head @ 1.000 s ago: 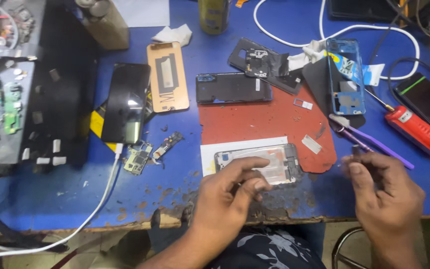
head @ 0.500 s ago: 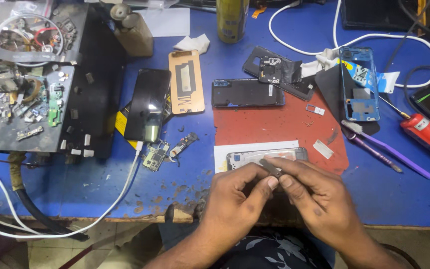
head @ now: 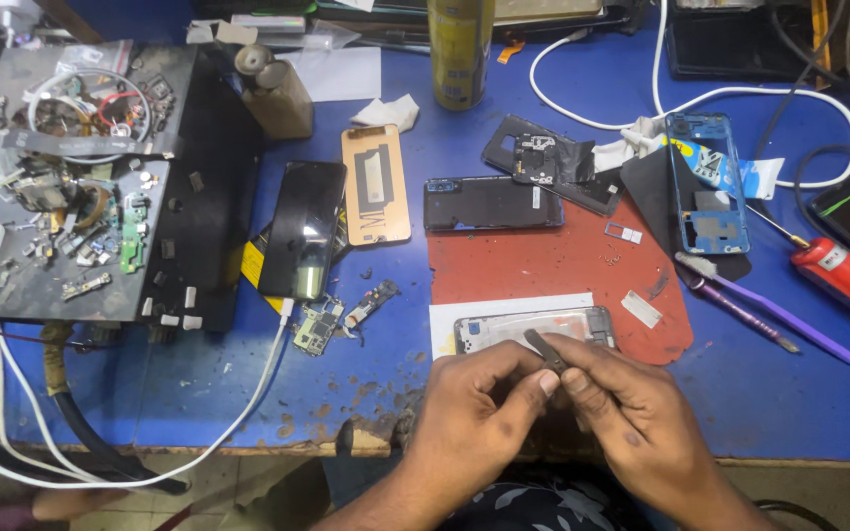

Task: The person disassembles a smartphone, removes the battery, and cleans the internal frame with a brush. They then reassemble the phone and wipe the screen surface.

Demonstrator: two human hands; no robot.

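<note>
At the near edge of the blue workbench [head: 248, 413] we see, beyond both hands, a silver phone frame [head: 533, 327] lying crosswise on a white sheet [head: 504, 307] and red mat [head: 543, 261]. The left hand [head: 474, 418] and right hand [head: 632, 423] meet at their fingertips, pinching between them a small dark strip [head: 546, 349]. Its long axis slants up and leftward over the frame's near rail. Both hands are equally close. Purple tweezers [head: 769, 320] and a red screwdriver [head: 848, 275] lie to the right, well apart.

Blue workbench [head: 199, 393] carries red mat [head: 543, 265], black phone [head: 302, 228], white cable [head: 248, 393].
</note>
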